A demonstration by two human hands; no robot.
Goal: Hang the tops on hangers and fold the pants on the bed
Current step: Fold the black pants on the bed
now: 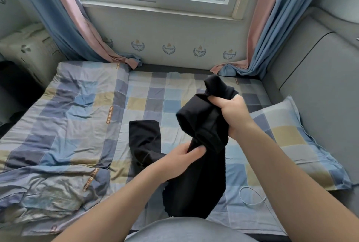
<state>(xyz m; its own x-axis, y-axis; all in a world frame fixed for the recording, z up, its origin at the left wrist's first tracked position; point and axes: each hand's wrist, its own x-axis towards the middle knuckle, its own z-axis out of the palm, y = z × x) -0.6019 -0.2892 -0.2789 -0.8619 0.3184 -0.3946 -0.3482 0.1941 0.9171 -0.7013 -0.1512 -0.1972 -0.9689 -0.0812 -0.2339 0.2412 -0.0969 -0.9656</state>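
Here come two bare arms: the left forearm [120, 199] and the right forearm [291, 168] are both uncovered for as far as the shot carries them. The left hand [174, 159] is bare too, and a short, pale thumbnail catches the window light. The right hand [234, 114] is equally bare across its knuckles and wrist. At bottom centre there's a rounded swell of plain grey-blue fabric, the person's top [186, 230], smooth and matte, cut off by the lower edge.

wall crests [168, 49]: script wording, too blurred to read | quilt strip [108, 114]: capitals, unreadable
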